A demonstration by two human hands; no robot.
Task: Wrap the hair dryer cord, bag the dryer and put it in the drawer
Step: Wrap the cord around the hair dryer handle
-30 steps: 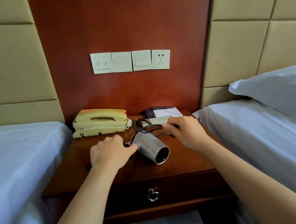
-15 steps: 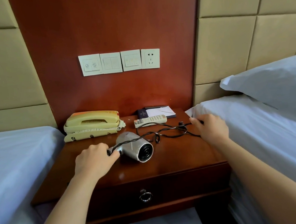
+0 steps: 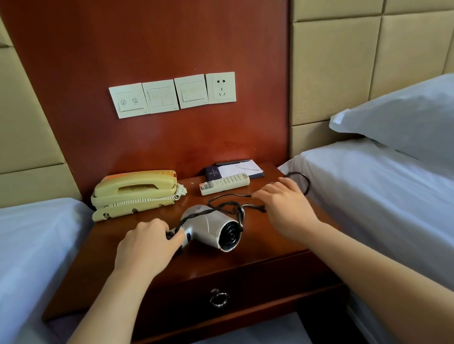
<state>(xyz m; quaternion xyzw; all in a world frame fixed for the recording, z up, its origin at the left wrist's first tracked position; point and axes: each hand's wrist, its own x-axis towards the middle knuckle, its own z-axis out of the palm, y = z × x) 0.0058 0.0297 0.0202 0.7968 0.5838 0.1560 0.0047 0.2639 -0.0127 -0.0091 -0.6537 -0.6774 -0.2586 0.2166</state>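
The hair dryer (image 3: 215, 229), silver, lies on its side on the wooden desk (image 3: 259, 252), its round grille turned toward the camera. The left hand (image 3: 147, 247) sits at the dryer's left, fingers curled round its handle. The black cord (image 3: 224, 207) runs from that handle over the dryer's barrel and trails off to the dryer's right, where the right hand (image 3: 285, 207) holds it with fingers bent down over it; a loop of cord shows beyond that hand, at the edge of the bed (image 3: 391, 196). Below the dryer the drawer (image 3: 260, 288) is closed, with its ring pull (image 3: 219, 298) hanging on the front. Behind the dryer to the left stands a cream telephone (image 3: 135, 192); behind it to the right lie a white remote (image 3: 224, 184) and a notepad (image 3: 238, 168).
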